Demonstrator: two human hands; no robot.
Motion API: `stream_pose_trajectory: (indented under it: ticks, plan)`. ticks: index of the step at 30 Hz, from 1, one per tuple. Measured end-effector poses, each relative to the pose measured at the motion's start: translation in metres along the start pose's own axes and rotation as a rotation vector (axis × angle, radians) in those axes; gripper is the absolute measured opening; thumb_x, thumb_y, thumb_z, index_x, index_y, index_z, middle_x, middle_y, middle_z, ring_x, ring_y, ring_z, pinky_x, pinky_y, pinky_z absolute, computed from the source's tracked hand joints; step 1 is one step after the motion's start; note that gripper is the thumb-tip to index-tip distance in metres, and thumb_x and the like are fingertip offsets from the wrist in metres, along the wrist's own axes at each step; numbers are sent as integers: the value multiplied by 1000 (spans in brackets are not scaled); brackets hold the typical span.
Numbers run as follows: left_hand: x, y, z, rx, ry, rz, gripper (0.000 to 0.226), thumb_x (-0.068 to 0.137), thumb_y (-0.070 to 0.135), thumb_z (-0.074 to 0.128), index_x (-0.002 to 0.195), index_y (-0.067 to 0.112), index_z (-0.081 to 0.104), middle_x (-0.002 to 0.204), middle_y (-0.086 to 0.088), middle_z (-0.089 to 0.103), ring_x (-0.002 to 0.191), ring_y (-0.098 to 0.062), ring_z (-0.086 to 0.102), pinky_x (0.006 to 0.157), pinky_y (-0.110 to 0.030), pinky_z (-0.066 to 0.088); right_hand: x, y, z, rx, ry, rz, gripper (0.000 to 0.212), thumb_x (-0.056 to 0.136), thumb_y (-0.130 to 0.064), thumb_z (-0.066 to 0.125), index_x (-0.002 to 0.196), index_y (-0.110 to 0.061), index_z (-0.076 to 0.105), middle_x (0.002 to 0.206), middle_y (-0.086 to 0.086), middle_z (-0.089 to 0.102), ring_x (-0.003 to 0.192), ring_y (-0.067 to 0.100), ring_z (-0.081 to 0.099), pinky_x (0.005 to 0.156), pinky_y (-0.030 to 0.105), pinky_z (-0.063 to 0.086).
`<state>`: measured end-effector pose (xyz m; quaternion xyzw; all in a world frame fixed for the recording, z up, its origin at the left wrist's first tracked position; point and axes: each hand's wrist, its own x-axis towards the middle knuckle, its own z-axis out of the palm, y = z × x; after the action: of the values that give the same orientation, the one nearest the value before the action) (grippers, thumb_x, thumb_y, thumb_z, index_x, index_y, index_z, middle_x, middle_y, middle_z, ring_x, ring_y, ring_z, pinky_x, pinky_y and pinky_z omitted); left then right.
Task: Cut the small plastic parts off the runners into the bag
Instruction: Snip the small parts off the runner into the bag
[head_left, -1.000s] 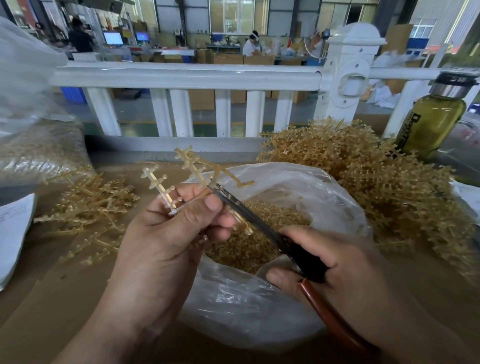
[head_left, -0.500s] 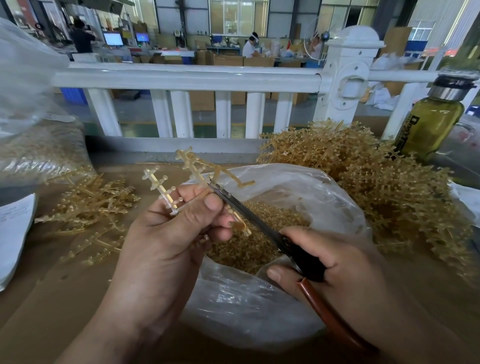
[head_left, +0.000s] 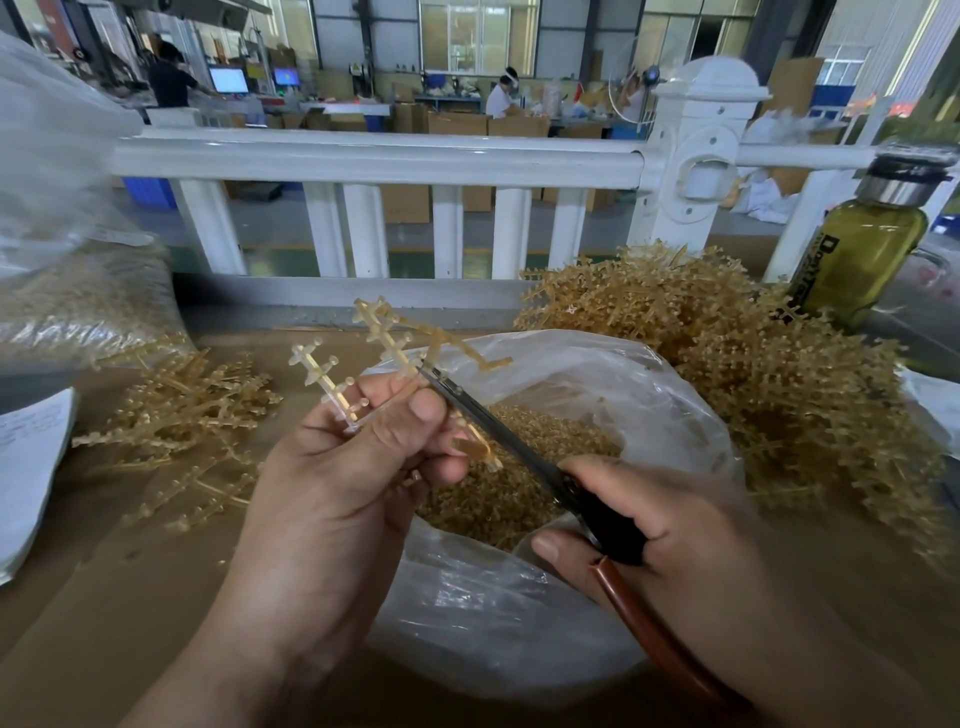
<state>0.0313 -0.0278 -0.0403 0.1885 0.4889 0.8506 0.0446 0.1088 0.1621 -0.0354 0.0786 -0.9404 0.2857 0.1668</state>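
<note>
Hands meet over the open bag. Well to the left of the left hand, a sheet of paper lies on the brown table, with a large plastic sack behind it. Nearer, just left of that hand, loose runners are scattered on the table.

The left hand pinches a small bunch of runners between thumb and curled fingers, holding it up above the bag's left rim. A clear branch sticks up on the left of the bunch and an amber one on the right. The scissors point up and left, their blades against the amber branch just beside the thumb tip. The right hand is curled round the scissors' black and brown handles, over the bag's near right side.

Cut parts lie in the bag, between and beyond the two hands. Beyond the right hand and to its right rises a big heap of runners, with a bottle of yellow-green liquid behind it.
</note>
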Motion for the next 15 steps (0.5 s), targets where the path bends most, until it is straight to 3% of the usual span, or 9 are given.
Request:
stream_pose_trajectory:
  ticks: [15]
  plan:
    - [-1,-2,1,-19,49,-12,6,75,17,71,70,20,75,67,-5,68,61,-14,65,58,-23,55,0,0,1,3,-18,-5,29,82,-56,62,94,-30,64,73,-9,61,70,5,61,58,18,46]
